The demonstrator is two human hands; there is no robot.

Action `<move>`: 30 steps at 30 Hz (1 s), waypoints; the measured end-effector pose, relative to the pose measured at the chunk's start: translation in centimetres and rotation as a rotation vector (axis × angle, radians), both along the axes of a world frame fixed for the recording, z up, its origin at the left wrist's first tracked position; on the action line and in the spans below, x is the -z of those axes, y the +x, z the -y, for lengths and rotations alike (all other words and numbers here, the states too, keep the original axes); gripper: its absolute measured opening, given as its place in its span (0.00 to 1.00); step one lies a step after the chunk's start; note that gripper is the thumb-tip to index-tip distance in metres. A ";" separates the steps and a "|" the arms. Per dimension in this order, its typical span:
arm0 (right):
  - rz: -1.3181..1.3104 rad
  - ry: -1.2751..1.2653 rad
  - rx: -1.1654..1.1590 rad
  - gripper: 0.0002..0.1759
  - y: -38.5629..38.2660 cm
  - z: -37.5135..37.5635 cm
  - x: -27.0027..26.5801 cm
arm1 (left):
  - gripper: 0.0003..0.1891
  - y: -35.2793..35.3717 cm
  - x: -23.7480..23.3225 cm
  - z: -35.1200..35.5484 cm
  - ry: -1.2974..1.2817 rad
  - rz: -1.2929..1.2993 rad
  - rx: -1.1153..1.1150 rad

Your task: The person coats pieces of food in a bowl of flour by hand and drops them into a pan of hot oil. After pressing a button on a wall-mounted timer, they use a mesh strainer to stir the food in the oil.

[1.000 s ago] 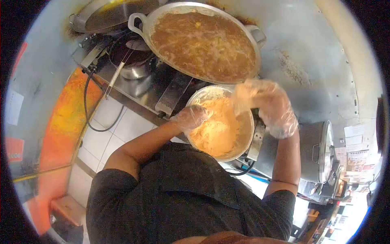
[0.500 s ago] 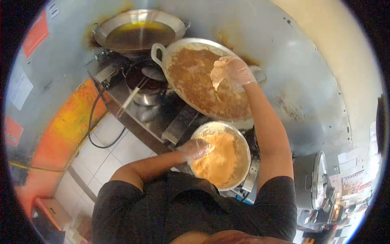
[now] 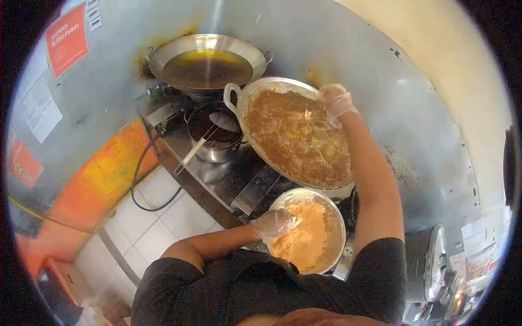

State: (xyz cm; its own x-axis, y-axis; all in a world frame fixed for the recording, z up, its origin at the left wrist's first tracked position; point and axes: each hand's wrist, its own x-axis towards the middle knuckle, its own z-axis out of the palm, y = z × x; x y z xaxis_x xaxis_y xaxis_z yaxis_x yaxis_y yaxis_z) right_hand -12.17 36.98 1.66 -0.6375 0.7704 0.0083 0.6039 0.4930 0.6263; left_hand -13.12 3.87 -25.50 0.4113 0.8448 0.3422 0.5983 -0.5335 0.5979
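My left hand (image 3: 273, 224), in a clear plastic glove, rests at the left rim of a metal bowl (image 3: 337, 239) of orange-tinted flour (image 3: 304, 239). Its fingers reach in over the flour; whether they grip anything is unclear. Above the far right edge of a large wok (image 3: 263, 87) is my right hand (image 3: 334, 102), also gloved, its fingers blurred. Brown bubbling oil (image 3: 293, 136) fills the wok, and a small pale piece (image 3: 308, 114) shows at its surface, left of the right hand.
A second wok (image 3: 209, 46) with darker oil stands at the back left. Between it and the floor side, a strainer (image 3: 191, 155) lies across a dark pot (image 3: 204, 122). A black hose (image 3: 134, 187) hangs at the left. A tall lidded pot (image 3: 421, 261) stands at the right.
The pale, floppy piece in my right hand has left it, and that hand has moved up and back toward the wok's far edge. The whole view has shifted, with everything lower and further right.
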 end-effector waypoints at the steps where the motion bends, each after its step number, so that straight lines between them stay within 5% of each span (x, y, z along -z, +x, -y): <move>1: 0.033 0.060 -0.066 0.17 1.2 1.6 -1.9 | 0.13 0.2 -0.1 0.0 0.069 0.045 0.002; 2: 0.065 0.125 -0.130 0.17 2.4 3.4 -3.9 | 0.13 0.4 -0.5 0.3 0.070 0.029 0.013; 4: -0.471 0.046 -0.209 0.12 4.7 10.4 -8.8 | 0.14 1.2 -2.5 1.4 0.505 -0.228 -0.033; 7: -0.624 0.119 -0.416 0.12 10.5 13.4 -11.6 | 0.16 3.2 -7.5 1.0 0.297 -0.315 0.017; 10: -0.602 0.249 -0.461 0.13 15.7 18.6 -12.2 | 0.15 1.9 -13.2 -0.5 0.634 -0.055 0.123; 12: -0.609 0.232 -0.400 0.13 18.5 23.5 -11.7 | 0.09 0.7 -20.2 -1.4 0.414 -0.364 0.116; 15: -0.652 0.219 -0.461 0.12 22.8 28.8 -8.8 | 0.09 -2.2 -24.7 -4.0 0.717 -0.185 0.082; 16: -0.751 0.033 -0.224 0.10 23.6 30.5 -8.0 | 0.09 -2.8 -27.1 -4.7 0.416 -0.359 0.000; 18: -1.086 -0.231 0.187 0.16 24.3 33.7 -5.8 | 0.12 -5.2 -27.9 -7.9 0.645 -0.390 -0.019; 19: -1.329 -0.308 0.363 0.22 24.6 34.9 -4.1 | 0.12 -5.9 -28.5 -9.2 0.532 -0.439 -0.089; 20: -1.375 -0.358 0.334 0.25 25.9 35.6 -2.0 | 0.13 -6.5 -30.5 -8.2 0.566 -0.505 -0.137; 22: -1.481 -0.497 0.359 0.28 27.0 37.6 -0.2 | 0.12 -8.3 -29.6 -12.8 0.154 -0.501 -0.273; 27: -1.578 -0.619 0.536 0.21 29.5 39.7 6.3 | 0.12 -11.7 -26.9 -18.7 0.267 -0.870 -0.418; 30: -1.485 -0.465 0.228 0.09 30.5 41.1 7.8 | 0.13 -12.1 -25.9 -21.5 0.226 -1.120 -0.464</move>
